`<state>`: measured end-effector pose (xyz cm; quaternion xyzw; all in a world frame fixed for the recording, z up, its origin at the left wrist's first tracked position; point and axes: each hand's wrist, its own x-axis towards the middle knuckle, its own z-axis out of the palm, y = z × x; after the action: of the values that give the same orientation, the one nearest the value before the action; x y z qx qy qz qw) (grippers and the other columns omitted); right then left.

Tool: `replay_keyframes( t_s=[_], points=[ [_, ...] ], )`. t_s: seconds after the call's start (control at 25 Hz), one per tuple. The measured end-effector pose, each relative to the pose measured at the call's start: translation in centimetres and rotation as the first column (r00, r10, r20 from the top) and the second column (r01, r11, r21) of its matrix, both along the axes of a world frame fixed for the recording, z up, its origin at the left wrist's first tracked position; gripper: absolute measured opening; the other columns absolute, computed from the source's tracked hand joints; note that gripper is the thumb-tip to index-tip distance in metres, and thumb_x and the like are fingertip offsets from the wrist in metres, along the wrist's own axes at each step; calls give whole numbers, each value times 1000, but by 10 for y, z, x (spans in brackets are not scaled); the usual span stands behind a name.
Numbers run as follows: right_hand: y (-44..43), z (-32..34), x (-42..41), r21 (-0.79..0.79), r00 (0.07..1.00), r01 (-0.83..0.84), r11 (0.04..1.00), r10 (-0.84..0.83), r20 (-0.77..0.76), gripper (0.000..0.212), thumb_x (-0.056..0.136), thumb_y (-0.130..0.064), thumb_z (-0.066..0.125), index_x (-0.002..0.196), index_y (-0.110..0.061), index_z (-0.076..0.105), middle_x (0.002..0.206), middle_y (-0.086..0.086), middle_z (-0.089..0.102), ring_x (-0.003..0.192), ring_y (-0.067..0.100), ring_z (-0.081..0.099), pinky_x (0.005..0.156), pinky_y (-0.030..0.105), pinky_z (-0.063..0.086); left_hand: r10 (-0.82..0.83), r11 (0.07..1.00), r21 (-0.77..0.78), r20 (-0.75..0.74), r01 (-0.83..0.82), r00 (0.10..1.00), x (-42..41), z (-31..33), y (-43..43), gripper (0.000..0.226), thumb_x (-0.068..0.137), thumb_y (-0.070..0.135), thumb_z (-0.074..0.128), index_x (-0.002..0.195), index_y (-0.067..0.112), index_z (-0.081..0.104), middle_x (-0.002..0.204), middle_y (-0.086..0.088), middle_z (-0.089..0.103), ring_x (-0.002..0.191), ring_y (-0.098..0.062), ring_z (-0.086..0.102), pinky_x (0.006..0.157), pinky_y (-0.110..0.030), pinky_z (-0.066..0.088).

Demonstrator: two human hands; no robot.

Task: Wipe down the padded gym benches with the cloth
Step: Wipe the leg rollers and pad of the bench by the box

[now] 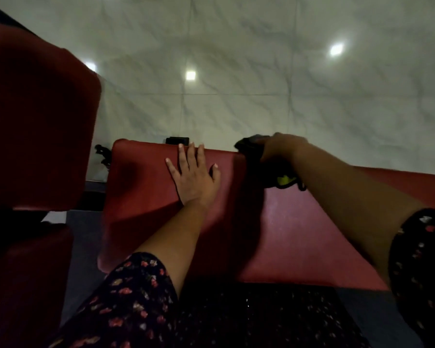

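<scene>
A red padded bench (299, 234) stretches across the middle of the view, from centre left to the right edge. My left hand (192, 175) lies flat on its far part, fingers straight and spread, fingertips at the far edge. My right hand (278, 148) grips a dark cloth (251, 149) with a yellow-green patch and holds it against the bench's far edge, right of my left hand. Part of the cloth is hidden under my hand and wrist.
A second red padded bench (35, 121) rises at the left, with another red pad (28, 272) below it. Pale marble floor tiles (261, 71) lie beyond the bench. A small black part (177, 140) pokes out behind the bench's far edge. My floral sleeves fill the bottom.
</scene>
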<state>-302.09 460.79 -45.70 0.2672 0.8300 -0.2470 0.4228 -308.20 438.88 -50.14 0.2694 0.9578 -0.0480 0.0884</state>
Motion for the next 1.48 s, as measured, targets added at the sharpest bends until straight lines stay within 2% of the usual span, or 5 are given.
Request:
replay_keyframes(
  t_s=[0.16, 0.4, 0.64, 0.92, 1.48],
  points=[
    [41, -12, 35, 126, 934, 45, 991, -86, 346, 64, 69, -43, 63, 131, -28, 55, 106, 8, 65, 89, 30, 66, 89, 42, 53, -141, 990, 7, -26, 142, 990, 0, -8, -3, 69, 94, 61, 22, 155, 29, 24, 161, 2, 26, 151, -27, 8, 117, -62, -4],
    [-15, 4, 25, -72, 970, 120, 990, -132, -206, 71, 86, -31, 59, 147, -49, 26, 146, 10, 33, 122, 34, 50, 93, 41, 44, -152, 988, -6, -15, 152, 988, 0, -6, -2, 66, 92, 67, 20, 153, 41, 21, 164, 7, 16, 151, -27, 5, 112, -66, -10],
    [35, -10, 62, 205, 954, 213, 955, -248, 168, 64, 87, -36, 59, 146, -33, 35, 130, 10, 48, 115, 33, 54, 85, 40, 46, -151, 988, 18, -25, 152, 988, -1, -8, -2, 66, 91, 66, 29, 150, 38, 35, 158, 6, 33, 150, -28, 12, 113, -68, -2],
    [-16, -7, 31, -28, 962, 106, 994, -110, -251, 63, 89, -28, 54, 143, -53, 32, 151, 6, 29, 124, 32, 50, 94, 40, 45, -149, 986, 66, -64, 153, 987, 1, -10, -2, 64, 90, 62, 36, 147, 34, 42, 153, 3, 41, 148, -30, 21, 113, -67, 0],
    [57, -36, 124, -158, 924, 291, 944, -320, -212, 72, 85, -26, 62, 144, -52, 31, 145, 11, 34, 119, 35, 52, 96, 40, 46, -270, 955, -83, 149, 284, 951, 77, -21, 88, 74, 92, 63, 22, 156, 27, 21, 164, 4, 17, 152, -26, -2, 118, -54, -9]
  ],
)
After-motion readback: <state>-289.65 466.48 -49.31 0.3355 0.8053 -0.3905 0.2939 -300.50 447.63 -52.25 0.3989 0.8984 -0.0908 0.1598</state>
